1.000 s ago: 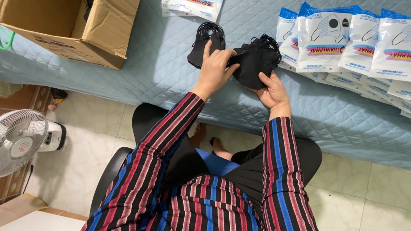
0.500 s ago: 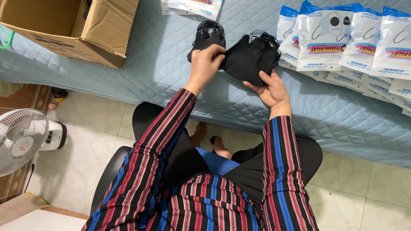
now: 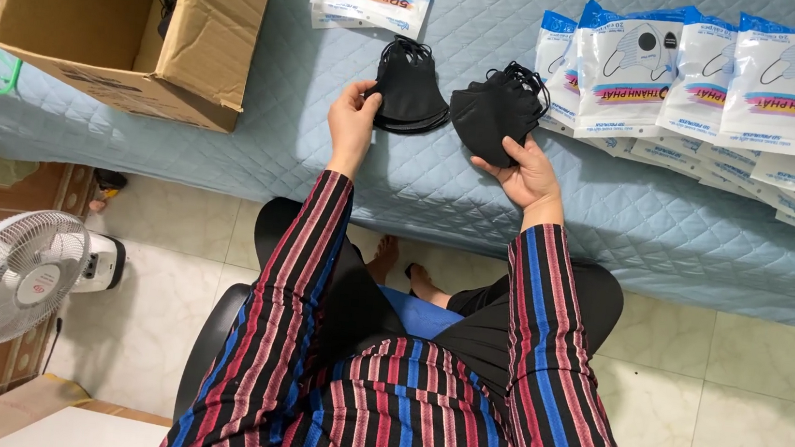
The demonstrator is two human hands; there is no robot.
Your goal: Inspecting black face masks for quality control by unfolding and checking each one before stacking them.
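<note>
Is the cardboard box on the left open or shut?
Open: the cardboard box has its flaps folded outward, showing the brown interior.

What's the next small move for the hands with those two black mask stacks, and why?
Probably set the left hand's stack of black masks flat on the blue quilted cover. That stack already touches the cover, gripped only at its edge, while the right hand holds a second black stack lifted clear. The two stacks are apart, so releasing the left one seems simplest.
</note>
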